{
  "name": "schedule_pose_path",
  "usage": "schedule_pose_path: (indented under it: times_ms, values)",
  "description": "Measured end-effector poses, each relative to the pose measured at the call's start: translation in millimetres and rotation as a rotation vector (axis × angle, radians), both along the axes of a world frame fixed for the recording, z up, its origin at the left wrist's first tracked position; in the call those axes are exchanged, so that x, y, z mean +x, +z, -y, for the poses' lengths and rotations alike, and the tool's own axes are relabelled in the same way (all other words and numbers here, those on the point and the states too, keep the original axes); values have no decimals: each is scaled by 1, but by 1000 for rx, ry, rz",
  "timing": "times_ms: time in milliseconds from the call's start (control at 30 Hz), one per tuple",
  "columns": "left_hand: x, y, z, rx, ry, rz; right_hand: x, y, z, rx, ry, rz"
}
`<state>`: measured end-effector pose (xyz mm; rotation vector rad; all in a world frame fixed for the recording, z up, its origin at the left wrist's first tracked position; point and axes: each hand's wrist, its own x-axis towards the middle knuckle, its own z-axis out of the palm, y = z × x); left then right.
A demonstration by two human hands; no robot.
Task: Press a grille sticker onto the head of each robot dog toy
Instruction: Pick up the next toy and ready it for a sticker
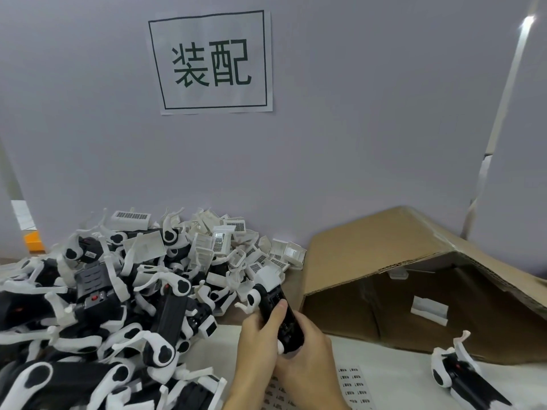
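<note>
Both hands, left hand (254,335) and right hand (307,350), grip one black-and-white plastic robot dog toy (276,309). Its white head (268,276) seems bare, though blurred.

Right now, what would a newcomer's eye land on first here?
First the big heap of black-and-white robot dog toys filling the left of the table. Next the paper sign on the wall above. Then both hands at bottom centre, left hand and right hand, gripping one toy beside the tipped cardboard box.
</note>
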<state>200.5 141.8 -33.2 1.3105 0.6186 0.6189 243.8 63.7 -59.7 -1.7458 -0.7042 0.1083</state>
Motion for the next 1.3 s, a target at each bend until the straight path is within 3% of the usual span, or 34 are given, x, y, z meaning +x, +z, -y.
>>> schedule_pose_path:
  times_ms: [133, 300, 467, 667, 800, 1033, 1300]
  values:
    - [0, 1, -1, -67, 22, 25, -2, 4, -2, 12, -22, 59]
    - [-1, 0, -2, -71, 21, 43, -1, 0, -1, 45, 48, -7]
    - [-4, -1, -3, 128, -29, 22, 1, -1, 6, 58, 149, -11]
    - [-5, -12, 3, 552, -75, -160, 5, 2, 11, 260, 171, -116]
    - [-2, -10, 7, 725, -13, -195, 8, 3, 4, 331, 44, -146]
    - [-7, -4, 13, 726, -97, -197, 14, 0, 1, 422, -115, -139]
    - [-6, -3, 13, 696, -91, -133, 15, 0, 1, 467, -102, -185]
